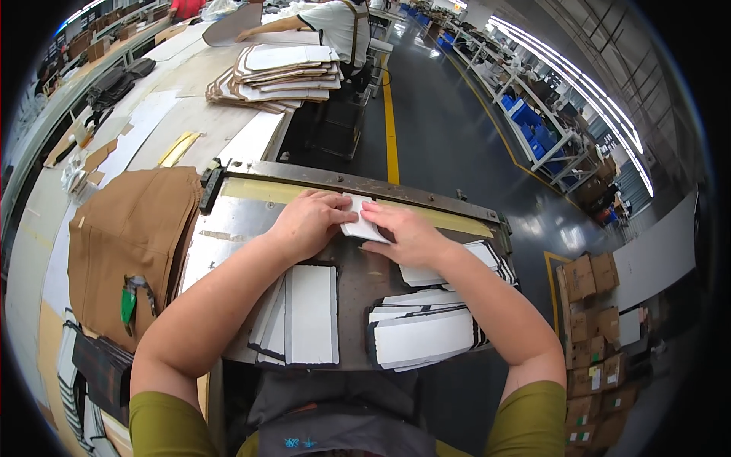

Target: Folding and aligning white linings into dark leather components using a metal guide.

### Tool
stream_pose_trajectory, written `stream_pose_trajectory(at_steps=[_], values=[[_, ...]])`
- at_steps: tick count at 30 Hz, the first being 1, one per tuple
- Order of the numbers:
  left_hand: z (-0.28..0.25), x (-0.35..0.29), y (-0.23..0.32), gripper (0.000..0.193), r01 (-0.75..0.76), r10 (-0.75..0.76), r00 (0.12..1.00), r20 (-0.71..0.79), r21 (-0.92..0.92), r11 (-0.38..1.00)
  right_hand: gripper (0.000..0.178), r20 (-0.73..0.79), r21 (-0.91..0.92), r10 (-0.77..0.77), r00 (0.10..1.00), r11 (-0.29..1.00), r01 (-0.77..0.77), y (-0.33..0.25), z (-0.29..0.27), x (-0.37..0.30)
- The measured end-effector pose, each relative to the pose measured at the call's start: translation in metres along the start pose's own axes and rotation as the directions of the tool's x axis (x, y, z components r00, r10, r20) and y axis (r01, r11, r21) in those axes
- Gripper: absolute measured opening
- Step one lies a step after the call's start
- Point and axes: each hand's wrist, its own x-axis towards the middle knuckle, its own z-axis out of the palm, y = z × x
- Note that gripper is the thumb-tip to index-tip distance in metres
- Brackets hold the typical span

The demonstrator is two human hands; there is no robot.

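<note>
Both hands meet over the metal work plate [365, 274], just short of its far bar. Between them is a small white panel [362, 227], partly hidden by my fingers. My left hand [311, 222] is closed, its fingertips pressed on the panel's left side. From the other side my right hand [407, 232] grips the panel, fingers on top and thumb low at its near edge. White rectangular panels with dark edges [312, 314] lie fanned below my left hand. Two more piles, a near one [422, 337] and a far one [419, 276], sit by my right forearm.
Brown fabric pieces [126, 236] lie stacked at left, with a small green-handled tool [129, 305] on top. A pile of white, brown-edged pieces [285, 68] stands on the long table, near another person [343, 30]. Cardboard boxes [590, 365] are stacked at right.
</note>
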Motion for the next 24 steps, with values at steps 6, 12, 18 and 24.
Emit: stream_pose_trajectory(at_steps=[6, 12, 18, 24], values=[[-0.006, 0.002, 0.010, 0.040, 0.042, -0.047, 0.998, 0.050, 0.106, 0.993, 0.050, -0.070, -0.127, -0.062, 0.996, 0.990, 0.053, 0.013, 0.018, -0.001], [-0.002, 0.001, 0.009, 0.038, -0.006, 0.012, 0.999, -0.050, 0.107, 0.994, 0.048, -0.099, -0.153, -0.078, 0.992, 0.986, 0.063, 0.009, 0.014, 0.000], [-0.010, 0.001, 0.015, 0.036, 0.063, -0.068, 0.998, 0.016, 0.201, 0.977, 0.046, -0.140, -0.217, -0.086, 0.986, 0.975, 0.055, -0.003, 0.011, -0.001], [-0.013, 0.000, 0.015, 0.033, 0.068, -0.066, 0.998, -0.022, 0.185, 0.980, 0.043, -0.127, -0.193, -0.085, 0.988, 0.979, 0.060, -0.002, 0.011, -0.002]])
